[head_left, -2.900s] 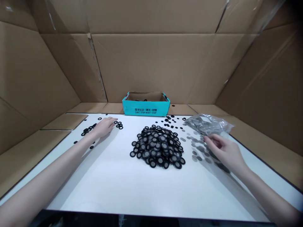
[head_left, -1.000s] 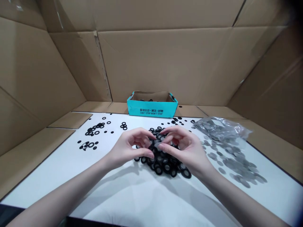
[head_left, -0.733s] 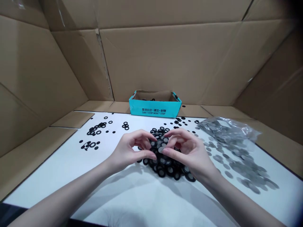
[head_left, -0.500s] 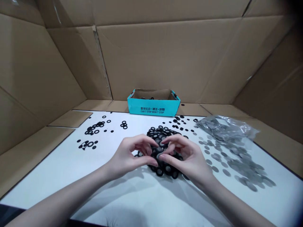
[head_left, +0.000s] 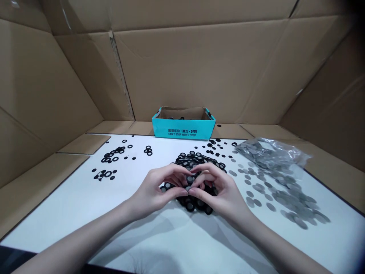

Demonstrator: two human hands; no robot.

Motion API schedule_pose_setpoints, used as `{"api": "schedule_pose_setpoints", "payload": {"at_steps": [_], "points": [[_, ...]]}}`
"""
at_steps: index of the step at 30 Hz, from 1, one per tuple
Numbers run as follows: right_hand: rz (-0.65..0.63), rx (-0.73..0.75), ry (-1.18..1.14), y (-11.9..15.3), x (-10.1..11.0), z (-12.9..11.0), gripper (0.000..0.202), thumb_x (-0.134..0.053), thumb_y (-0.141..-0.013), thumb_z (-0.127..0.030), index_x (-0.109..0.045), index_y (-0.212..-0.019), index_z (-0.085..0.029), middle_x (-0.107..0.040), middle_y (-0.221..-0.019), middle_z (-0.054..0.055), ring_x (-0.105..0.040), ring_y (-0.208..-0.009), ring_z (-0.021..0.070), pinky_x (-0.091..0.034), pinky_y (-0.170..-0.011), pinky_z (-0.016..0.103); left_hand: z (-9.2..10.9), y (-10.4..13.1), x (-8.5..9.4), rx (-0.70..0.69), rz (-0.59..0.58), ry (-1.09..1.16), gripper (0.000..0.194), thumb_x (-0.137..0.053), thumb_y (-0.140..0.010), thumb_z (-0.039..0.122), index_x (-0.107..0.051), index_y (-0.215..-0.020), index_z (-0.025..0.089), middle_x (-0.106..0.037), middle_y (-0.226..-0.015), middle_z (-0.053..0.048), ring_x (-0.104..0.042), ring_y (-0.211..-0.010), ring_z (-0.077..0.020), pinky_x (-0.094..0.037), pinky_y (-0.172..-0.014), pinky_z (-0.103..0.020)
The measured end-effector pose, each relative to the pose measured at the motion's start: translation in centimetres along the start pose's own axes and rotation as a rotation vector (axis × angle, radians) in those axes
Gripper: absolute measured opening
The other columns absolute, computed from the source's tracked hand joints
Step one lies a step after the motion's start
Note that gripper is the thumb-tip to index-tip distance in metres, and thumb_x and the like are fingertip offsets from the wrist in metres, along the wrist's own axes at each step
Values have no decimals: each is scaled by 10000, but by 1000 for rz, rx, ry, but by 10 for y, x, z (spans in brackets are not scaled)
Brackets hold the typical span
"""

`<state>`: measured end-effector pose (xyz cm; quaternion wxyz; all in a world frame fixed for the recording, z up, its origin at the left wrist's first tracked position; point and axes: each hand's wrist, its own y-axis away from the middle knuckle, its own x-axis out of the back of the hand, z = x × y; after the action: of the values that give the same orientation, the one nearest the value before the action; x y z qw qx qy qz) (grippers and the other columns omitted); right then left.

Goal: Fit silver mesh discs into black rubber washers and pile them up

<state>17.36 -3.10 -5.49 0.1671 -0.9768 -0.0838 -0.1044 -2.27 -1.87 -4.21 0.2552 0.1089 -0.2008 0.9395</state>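
Note:
Over the middle of the white table, my left hand (head_left: 164, 186) and my right hand (head_left: 213, 186) meet at the fingertips, both curled into a pinch. Between the thumb tips shows a small black ring with a grey disc (head_left: 188, 188) in its centre, partly hidden by the fingers. Directly behind and beneath the hands lies a heap of similar black rings with grey centres (head_left: 190, 206). Part of the heap is covered by my fingers.
A turquoise box (head_left: 184, 128) with dark pieces inside stands at the back. Loose black rings (head_left: 114, 154) lie on the left, small black discs (head_left: 213, 144) behind the heap. Grey discs (head_left: 293, 198) spill from a clear plastic bag (head_left: 273, 152) on the right. Cardboard walls (head_left: 199, 72) surround the table.
My hands have closed toward each other, so that fingertips and thumbs now meet. The view has shifted slightly; the heap, box and bag stay where they were.

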Motion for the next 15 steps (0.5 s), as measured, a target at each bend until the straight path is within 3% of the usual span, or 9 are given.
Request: {"api": "schedule_pose_setpoints", "payload": {"at_steps": [5, 10, 15], "points": [[-1, -12, -2, 0, -1, 0, 270, -730, -732, -220, -589, -962, -232, -727, -687, -22, -666, -654, 170, -458, -613, 284, 1, 1, -1, 77, 10, 36, 226, -652, -850, 144, -623, -1073, 156, -683, -900, -42, -651, -815, -131, -546, -753, -233], [-10, 21, 11, 3, -2, -2, 282, -722, -738, -197, -586, -982, -239, -751, -756, -12, -702, -735, 177, -512, -719, 300, 3, 2, -3, 127, 68, 40, 245, -665, -848, 212, -598, -1076, 157, -654, -863, -30, -625, -769, -126, -522, -700, -233], [20, 25, 81, 3, -2, -1, 241, -705, -761, -205, -573, -960, -234, -716, -671, -22, -690, -678, 179, -517, -701, 310, 2, 2, -3, 99, 33, -43, 279, -597, -869, 150, -526, -1137, 181, -614, -876, -14, -607, -842, -142, -514, -784, -278]]}}
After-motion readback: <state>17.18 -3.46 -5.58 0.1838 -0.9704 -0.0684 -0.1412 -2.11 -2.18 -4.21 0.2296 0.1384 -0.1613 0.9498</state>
